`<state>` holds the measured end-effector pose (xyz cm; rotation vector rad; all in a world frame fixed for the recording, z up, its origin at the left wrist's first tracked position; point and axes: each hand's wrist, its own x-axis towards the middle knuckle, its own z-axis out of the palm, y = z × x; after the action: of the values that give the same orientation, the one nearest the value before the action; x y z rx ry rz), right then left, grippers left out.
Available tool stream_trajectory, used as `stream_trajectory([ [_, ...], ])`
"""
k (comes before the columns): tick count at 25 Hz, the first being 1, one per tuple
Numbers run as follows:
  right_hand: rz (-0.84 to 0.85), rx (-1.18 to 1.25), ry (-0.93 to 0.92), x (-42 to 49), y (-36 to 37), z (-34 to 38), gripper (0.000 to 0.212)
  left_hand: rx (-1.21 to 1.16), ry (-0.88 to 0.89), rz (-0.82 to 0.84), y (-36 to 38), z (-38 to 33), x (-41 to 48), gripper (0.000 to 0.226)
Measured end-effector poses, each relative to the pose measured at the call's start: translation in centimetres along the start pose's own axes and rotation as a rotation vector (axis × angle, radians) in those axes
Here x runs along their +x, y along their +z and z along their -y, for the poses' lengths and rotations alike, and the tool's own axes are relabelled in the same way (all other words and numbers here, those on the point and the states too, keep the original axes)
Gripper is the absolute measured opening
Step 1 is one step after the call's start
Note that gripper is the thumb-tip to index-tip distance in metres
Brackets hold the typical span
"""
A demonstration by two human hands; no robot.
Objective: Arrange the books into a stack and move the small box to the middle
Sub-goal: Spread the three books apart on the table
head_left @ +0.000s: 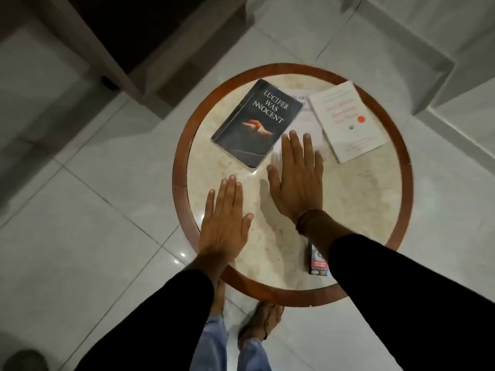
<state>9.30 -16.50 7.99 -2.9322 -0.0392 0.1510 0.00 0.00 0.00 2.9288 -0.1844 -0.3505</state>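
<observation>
Three books lie unstacked on the far half of the round desk (184, 167): dark book (258, 123) at far left, tilted; pale book (308, 121) in the middle, its left edge tucked under the dark one; white book (348, 121) at far right, its corner lapping the pale one. Small box (317, 259) sits at the near right rim, mostly hidden under your right sleeve (388, 285); its face is too covered to read. Your right hand (297, 180) is flat, fingers spread, fingertips over the pale book's near edge; whether they press it, I cannot tell. Your left hand (227, 218) is flat and spread over bare desk near the left rim, holding nothing. The hands are apart. Stacking looks not yet begun. Risks: the pale book is pinned under two others, so dragging it out could skew the dark book toward the rim; your right forearm passes right over the box, and a sweep back could knock it off the near edge onto the tiled floor (93, 210); polished stone top likely lets covers slide. No containers in view, bar the box, contents unseen.
</observation>
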Motion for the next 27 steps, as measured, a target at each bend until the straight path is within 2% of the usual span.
stream_trajectory([
  [5,0.033,-0.07,-0.059,5.0,2.4,1.9,0.068,0.002,0.0,-0.078,1.3,0.4,0.2,0.076],
  [10,0.105,-0.163,-0.142,6.7,3.8,2.2,0.062,0.0,-0.002,-0.081,0.9,0.5,0.1,0.074],
  [16,0.183,-0.135,-0.501,7.8,4.1,1.3,0.064,-0.006,-0.006,-0.058,0.9,0.5,0.3,0.074],
  [19,0.21,-0.135,-0.538,8.1,4.6,1.7,0.067,0.004,-0.016,-0.046,1.1,0.5,0.3,0.073],
  [22,0.147,-0.015,-0.443,7.7,4.6,0.8,0.066,-0.016,-0.008,-0.064,1.3,0.6,0.3,0.073],
  [24,0.038,0.085,-0.261,7.6,3.8,-1.4,0.061,-0.032,-0.005,-0.086,1.5,0.7,0.2,0.072],
  [27,-0.113,0.049,0.015,7.3,1.8,-8.0,0.052,-0.046,-0.01,-0.088,1.7,0.8,0.2,0.072],
])
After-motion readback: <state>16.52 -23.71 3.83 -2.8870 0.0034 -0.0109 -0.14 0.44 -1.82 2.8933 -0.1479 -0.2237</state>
